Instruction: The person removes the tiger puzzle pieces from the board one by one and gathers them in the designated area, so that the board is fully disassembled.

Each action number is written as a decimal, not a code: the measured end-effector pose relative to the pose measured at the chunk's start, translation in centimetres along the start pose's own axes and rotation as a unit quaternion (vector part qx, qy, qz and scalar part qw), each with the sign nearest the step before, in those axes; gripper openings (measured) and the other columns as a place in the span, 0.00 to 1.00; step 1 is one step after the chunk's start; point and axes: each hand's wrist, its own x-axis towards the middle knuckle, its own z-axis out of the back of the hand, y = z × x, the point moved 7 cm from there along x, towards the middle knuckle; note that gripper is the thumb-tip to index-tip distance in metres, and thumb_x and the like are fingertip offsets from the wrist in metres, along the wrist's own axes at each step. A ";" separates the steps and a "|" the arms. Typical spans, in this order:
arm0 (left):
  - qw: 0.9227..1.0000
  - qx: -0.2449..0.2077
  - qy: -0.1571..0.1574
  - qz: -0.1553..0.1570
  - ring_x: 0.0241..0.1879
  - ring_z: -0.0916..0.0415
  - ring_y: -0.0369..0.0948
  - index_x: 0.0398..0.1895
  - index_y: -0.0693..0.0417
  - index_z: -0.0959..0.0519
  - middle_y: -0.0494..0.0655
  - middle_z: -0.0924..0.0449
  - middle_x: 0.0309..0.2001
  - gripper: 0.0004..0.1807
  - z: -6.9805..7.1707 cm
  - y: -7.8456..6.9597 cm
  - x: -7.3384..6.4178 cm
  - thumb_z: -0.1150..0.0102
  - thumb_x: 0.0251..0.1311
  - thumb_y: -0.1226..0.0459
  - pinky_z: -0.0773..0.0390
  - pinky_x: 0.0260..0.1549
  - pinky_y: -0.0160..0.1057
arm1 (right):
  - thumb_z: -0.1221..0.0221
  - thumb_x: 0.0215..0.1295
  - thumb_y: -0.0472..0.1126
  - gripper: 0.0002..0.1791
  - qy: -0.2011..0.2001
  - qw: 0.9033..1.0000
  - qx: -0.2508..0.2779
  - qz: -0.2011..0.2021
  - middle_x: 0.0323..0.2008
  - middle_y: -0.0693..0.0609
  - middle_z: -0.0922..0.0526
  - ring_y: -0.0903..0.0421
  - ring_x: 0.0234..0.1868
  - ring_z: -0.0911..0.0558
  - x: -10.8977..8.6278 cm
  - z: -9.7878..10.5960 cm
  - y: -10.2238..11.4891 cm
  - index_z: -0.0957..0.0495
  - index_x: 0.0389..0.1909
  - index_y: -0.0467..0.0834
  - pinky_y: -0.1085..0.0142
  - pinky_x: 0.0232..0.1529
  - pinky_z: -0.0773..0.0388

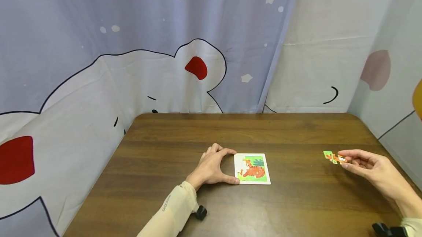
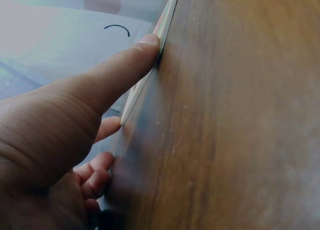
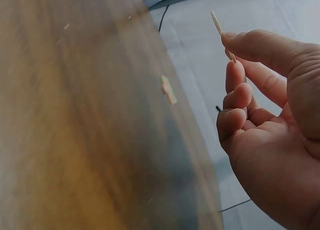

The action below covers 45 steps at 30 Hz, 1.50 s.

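Observation:
A square puzzle board (image 1: pixel 252 169) with a pale border and an orange tiger on green lies flat near the middle of the table. My left hand (image 1: pixel 212 166) spans its left side, the thumb at the near left corner and the index fingertip at the far left one. Off to the right, my right hand (image 1: pixel 372 165) pinches a small puzzle piece (image 1: pixel 341 159) between thumb and fingers, above the tabletop. Seen edge-on in the right wrist view, it looks thin and pale. Another piece (image 3: pixel 169 89) with green and orange on it lies on the table beyond that hand.
The brown wooden table (image 1: pixel 184 130) reaches back to a printed curtain (image 1: pixel 148 79). More pale curtain hangs along the right side, close to the right hand. A black wrist camera (image 1: pixel 200 213) sits on the left sleeve.

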 end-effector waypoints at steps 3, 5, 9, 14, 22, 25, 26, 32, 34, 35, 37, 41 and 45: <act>1.000 -0.004 0.001 0.001 0.54 0.33 0.43 0.74 0.33 0.19 0.43 0.30 0.57 0.53 0.0 0.0 0.0 0.08 0.40 0.36 0.33 0.56 0.48 | 0.34 0.77 0.27 0.20 0.013 1.000 0.006 0.001 0.49 0.62 0.09 0.68 0.42 0.14 -0.4 -0.2 -0.7 0.17 0.66 0.34 0.73 0.42 0.18; 1.000 -0.005 0.002 0.001 0.54 0.33 0.43 0.74 0.32 0.19 0.43 0.30 0.57 0.53 0.0 0.0 -0.1 0.08 0.40 0.36 0.33 0.56 0.48 | 0.34 0.77 0.27 0.19 0.022 1.000 0.011 0.002 0.49 0.61 0.09 0.68 0.42 0.13 -0.6 -0.4 -1.1 0.17 0.66 0.32 0.73 0.43 0.17; 1.000 -0.006 0.002 0.003 0.55 0.33 0.43 0.74 0.32 0.19 0.42 0.30 0.57 0.53 -0.1 -0.1 -0.1 0.09 0.40 0.35 0.33 0.57 0.48 | 0.36 0.77 0.25 0.19 0.038 0.999 0.024 0.002 0.49 0.60 0.08 0.67 0.44 0.12 -0.8 -0.8 -1.9 0.18 0.66 0.30 0.71 0.43 0.15; 1.000 -0.008 0.002 0.003 0.55 0.33 0.43 0.74 0.32 0.19 0.43 0.30 0.57 0.53 0.0 -0.1 -0.1 0.08 0.40 0.36 0.33 0.57 0.48 | 0.35 0.78 0.27 0.18 0.046 0.999 0.021 -0.005 0.50 0.62 0.09 0.67 0.44 0.12 -0.9 -1.2 -2.6 0.17 0.65 0.30 0.70 0.42 0.15; 1.000 -0.007 0.001 0.002 0.54 0.33 0.43 0.74 0.33 0.19 0.43 0.30 0.57 0.53 0.0 -0.1 -0.1 0.09 0.40 0.35 0.33 0.56 0.47 | 0.31 0.75 0.28 0.17 0.033 0.999 -0.009 0.004 0.41 0.62 0.13 0.68 0.35 0.20 -0.8 -1.3 -3.0 0.15 0.61 0.33 0.67 0.34 0.22; 1.000 -0.007 0.002 0.002 0.54 0.33 0.43 0.74 0.33 0.19 0.43 0.30 0.57 0.53 0.0 -0.1 -0.1 0.09 0.40 0.35 0.33 0.56 0.47 | 0.31 0.74 0.28 0.16 0.028 0.999 -0.013 0.009 0.39 0.62 0.16 0.68 0.35 0.22 -0.9 -1.4 -3.1 0.14 0.60 0.33 0.66 0.33 0.23; 1.000 -0.007 0.002 0.002 0.54 0.33 0.43 0.74 0.33 0.19 0.43 0.30 0.57 0.53 0.0 -0.1 -0.1 0.09 0.40 0.35 0.33 0.56 0.47 | 0.31 0.74 0.28 0.16 0.027 0.999 -0.015 0.010 0.39 0.62 0.17 0.68 0.34 0.23 -0.9 -1.4 -3.1 0.14 0.60 0.33 0.66 0.32 0.24; 1.000 -0.005 0.005 0.001 0.55 0.33 0.43 0.74 0.33 0.19 0.43 0.30 0.57 0.53 0.0 -0.1 -0.1 0.09 0.40 0.35 0.33 0.56 0.47 | 0.30 0.74 0.29 0.16 0.020 0.999 -0.030 -0.001 0.38 0.61 0.20 0.66 0.34 0.24 -1.0 -1.5 -3.3 0.14 0.60 0.33 0.66 0.31 0.26; 1.000 -0.003 0.004 0.001 0.54 0.33 0.43 0.74 0.33 0.19 0.43 0.30 0.57 0.53 0.0 -0.1 -0.1 0.09 0.40 0.35 0.33 0.56 0.47 | 0.30 0.74 0.30 0.16 0.017 0.999 -0.037 -0.006 0.37 0.60 0.22 0.65 0.34 0.25 -0.9 -1.6 -3.4 0.14 0.60 0.33 0.66 0.30 0.27; 1.000 -0.002 0.003 0.001 0.54 0.33 0.43 0.74 0.33 0.19 0.43 0.30 0.57 0.53 0.0 -0.1 -0.1 0.09 0.40 0.35 0.33 0.56 0.47 | 0.30 0.75 0.30 0.16 0.018 0.999 -0.040 -0.008 0.37 0.59 0.23 0.64 0.34 0.25 -0.9 -1.6 -3.5 0.14 0.61 0.33 0.65 0.30 0.28; 1.000 -0.002 0.001 0.001 0.54 0.33 0.43 0.74 0.33 0.19 0.43 0.30 0.57 0.53 0.1 -0.1 -0.1 0.09 0.40 0.35 0.33 0.56 0.47 | 0.30 0.75 0.31 0.17 0.017 0.999 -0.045 -0.012 0.37 0.58 0.24 0.63 0.34 0.26 -0.9 -1.6 -3.5 0.14 0.61 0.34 0.65 0.29 0.29; 1.000 -0.002 -0.001 0.001 0.54 0.33 0.43 0.74 0.33 0.19 0.43 0.31 0.57 0.53 0.2 -0.2 -0.1 0.08 0.39 0.36 0.33 0.56 0.47 | 0.30 0.75 0.30 0.16 0.014 0.998 -0.052 -0.015 0.36 0.58 0.24 0.64 0.34 0.26 -0.8 -1.6 -3.5 0.14 0.61 0.35 0.65 0.29 0.29; 1.000 -0.002 -0.001 0.002 0.55 0.33 0.44 0.74 0.32 0.19 0.42 0.31 0.57 0.53 0.2 -0.1 -0.1 0.09 0.39 0.35 0.33 0.56 0.47 | 0.30 0.74 0.30 0.16 0.011 0.998 -0.057 -0.012 0.35 0.58 0.24 0.64 0.34 0.26 -0.7 -1.7 -3.4 0.13 0.60 0.35 0.65 0.30 0.30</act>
